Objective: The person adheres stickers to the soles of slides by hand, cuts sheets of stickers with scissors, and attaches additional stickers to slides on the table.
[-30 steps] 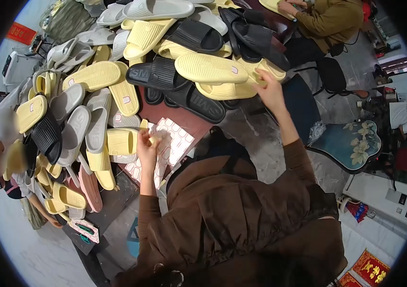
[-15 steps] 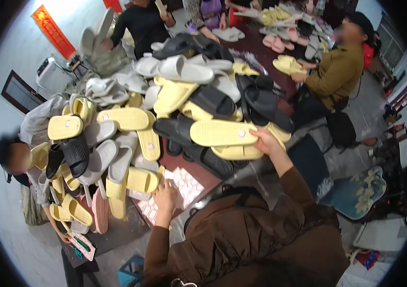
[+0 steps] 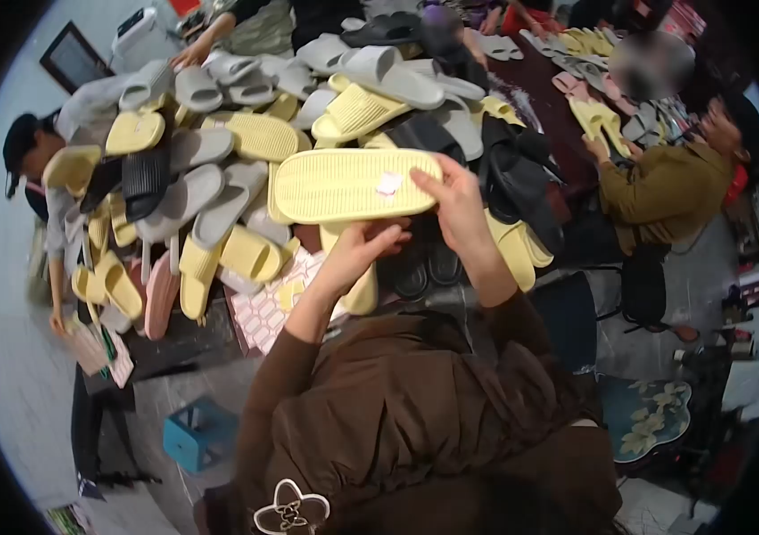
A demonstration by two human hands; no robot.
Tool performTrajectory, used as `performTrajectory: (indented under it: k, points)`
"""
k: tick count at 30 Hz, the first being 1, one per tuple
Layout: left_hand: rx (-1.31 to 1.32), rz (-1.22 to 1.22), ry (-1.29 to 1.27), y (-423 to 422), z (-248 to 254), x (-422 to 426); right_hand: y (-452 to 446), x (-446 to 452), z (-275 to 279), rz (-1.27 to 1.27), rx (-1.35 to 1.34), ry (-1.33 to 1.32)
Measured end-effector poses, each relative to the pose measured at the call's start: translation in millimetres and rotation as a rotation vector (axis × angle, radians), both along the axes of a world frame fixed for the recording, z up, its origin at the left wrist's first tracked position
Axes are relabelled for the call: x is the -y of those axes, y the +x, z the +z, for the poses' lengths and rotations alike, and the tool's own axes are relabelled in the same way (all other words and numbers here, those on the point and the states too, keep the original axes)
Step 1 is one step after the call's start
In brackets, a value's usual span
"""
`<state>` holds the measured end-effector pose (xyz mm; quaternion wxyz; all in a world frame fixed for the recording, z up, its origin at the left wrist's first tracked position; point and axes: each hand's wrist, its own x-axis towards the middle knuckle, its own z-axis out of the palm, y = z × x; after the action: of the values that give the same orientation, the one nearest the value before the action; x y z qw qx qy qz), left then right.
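A yellow slipper (image 3: 330, 185), its ribbed sole toward me and a small white-and-pink sticker (image 3: 388, 185) near the heel, is held up in front of me. My right hand (image 3: 462, 207) grips its right end, thumb on the sole. Just below the slipper is my left hand (image 3: 357, 256), fingers stretched out to the right and partly overlapping its lower edge; I cannot tell whether they touch it. Another yellow slipper (image 3: 362, 292) shows in part beneath my left hand. A pink-and-white patterned sheet (image 3: 255, 319) lies on the table left of that hand.
Grey, black and yellow slippers, such as a grey slipper (image 3: 185, 203), are heaped across the table. One person at left holds a patterned card (image 3: 116, 361). At right another person holds yellow slippers (image 3: 598, 125). A blue stool (image 3: 199, 435) stands on the floor.
My right hand has brought the yellow slipper left and closer. My left hand has left the patterned sheet and moved right, under the slipper. The view has shifted downward.
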<state>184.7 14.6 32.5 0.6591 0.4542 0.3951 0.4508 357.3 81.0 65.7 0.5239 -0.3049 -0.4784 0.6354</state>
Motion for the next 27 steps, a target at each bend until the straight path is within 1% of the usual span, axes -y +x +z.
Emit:
performTrajectory:
  k: [1, 5, 6, 8, 10, 11, 13, 14, 16, 18, 19, 20, 21, 22, 24, 25, 27]
  points:
    - [0.004, 0.022, -0.011, 0, 4, -1, -5, -5, 1, 0.028, -0.100, -0.041]
    - [0.032, 0.016, -0.083, -13, 9, -1, -13, -14, -5, -0.006, -0.122, -0.125]
    - [-0.082, 0.018, -0.041, -26, 7, 2, -15, -21, -3, 0.018, -0.120, -0.120]
    - [-0.303, 0.016, 0.021, -57, 0, 17, -13, -19, 2, 0.014, -0.200, -0.150]
    - [-0.321, 0.227, 0.014, -94, -19, 19, -16, -20, 7, 0.008, -0.231, -0.150]
    - [-0.312, 0.228, 0.030, -105, -25, 13, -17, -23, 11, 0.001, -0.256, -0.157]
    - [-0.398, 0.641, 0.213, -117, -33, -7, -20, -29, 25, -0.003, -0.306, -0.152]
    - [-0.382, 0.644, 0.253, -117, -36, -14, -24, -32, 28, -0.003, -0.305, -0.111]
    - [-0.258, 0.565, 0.260, -107, -37, -30, -33, -41, 34, 0.012, -0.354, -0.111]
    - [-0.122, 0.431, 0.184, -102, -48, -48, -44, -42, 51, 0.034, -0.371, -0.084]
    - [-0.010, 0.402, 0.173, -97, -63, -51, -47, -46, 61, -0.006, -0.398, -0.047]
    - [0.103, 0.385, 0.142, -89, -62, -52, -51, -46, 70, 0.036, -0.446, -0.054]
    - [0.089, 0.369, 0.138, -85, -65, -53, -55, -41, 72, 0.088, -0.487, -0.081]
    - [0.428, 0.253, 0.064, -74, -48, -46, -57, -37, 71, 0.074, -0.498, -0.094]
    - [1.115, 0.014, -0.093, -53, -19, -42, -58, -37, 72, 0.145, -0.601, -0.157]
    - [1.114, 0.009, -0.104, -48, -14, -45, -57, -38, 73, 0.181, -0.649, -0.184]
    - [1.102, 0.094, -0.018, -40, -10, -49, -58, -38, 65, 0.184, -0.680, -0.223]
